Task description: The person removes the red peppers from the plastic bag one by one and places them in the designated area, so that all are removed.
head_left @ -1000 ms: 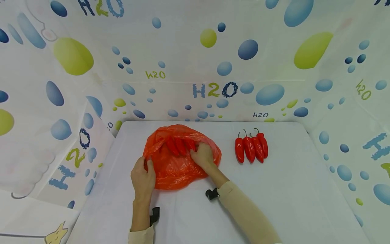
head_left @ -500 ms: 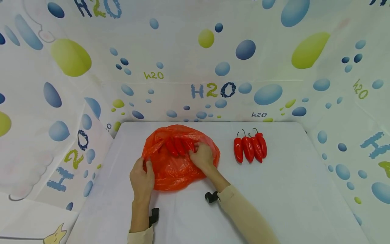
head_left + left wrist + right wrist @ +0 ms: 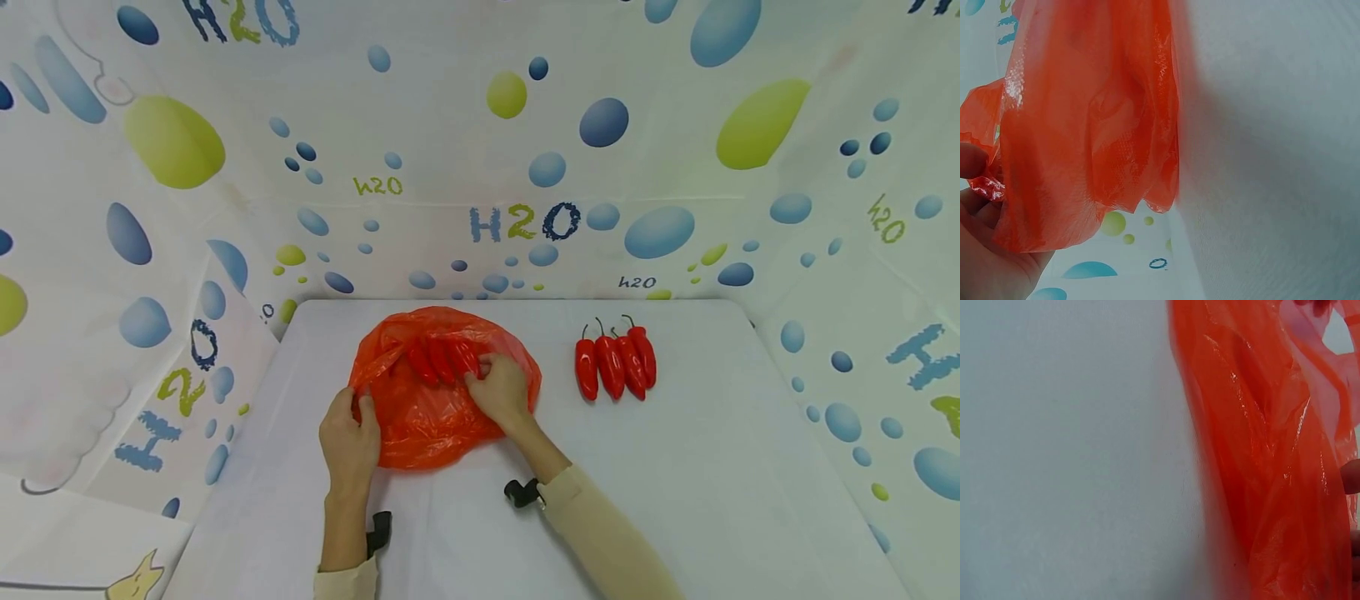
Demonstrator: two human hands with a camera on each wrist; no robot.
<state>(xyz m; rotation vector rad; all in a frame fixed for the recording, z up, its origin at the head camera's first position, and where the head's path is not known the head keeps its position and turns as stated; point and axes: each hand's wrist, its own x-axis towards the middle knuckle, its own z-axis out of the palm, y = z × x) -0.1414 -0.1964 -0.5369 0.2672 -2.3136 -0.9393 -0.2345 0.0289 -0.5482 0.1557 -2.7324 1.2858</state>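
Note:
An orange-red plastic bag (image 3: 438, 425) lies on the white table with its mouth spread. Its left edge is pinched between the thumb and fingers of my left hand (image 3: 350, 437); the left wrist view shows the crumpled film of the bag (image 3: 1060, 156) in those fingers. Red chili peppers (image 3: 441, 360) lie side by side in the bag. Curled inside the right part of the mouth, my right hand (image 3: 498, 390) holds the lower end of the rightmost pepper (image 3: 467, 358). In the right wrist view the bag (image 3: 1260, 462) hides most of that hand.
Several more red chili peppers (image 3: 612, 367) with dark curved stems lie in a row right of the bag. The table (image 3: 720, 467) ends at a patterned back sheet (image 3: 420, 242), with similar sheets at both sides. A black camera sits on each wrist.
The rightmost pepper in the bag has shifted slightly left beside the others, and more of it shows. My left hand keeps its pinch on the bag's edge.

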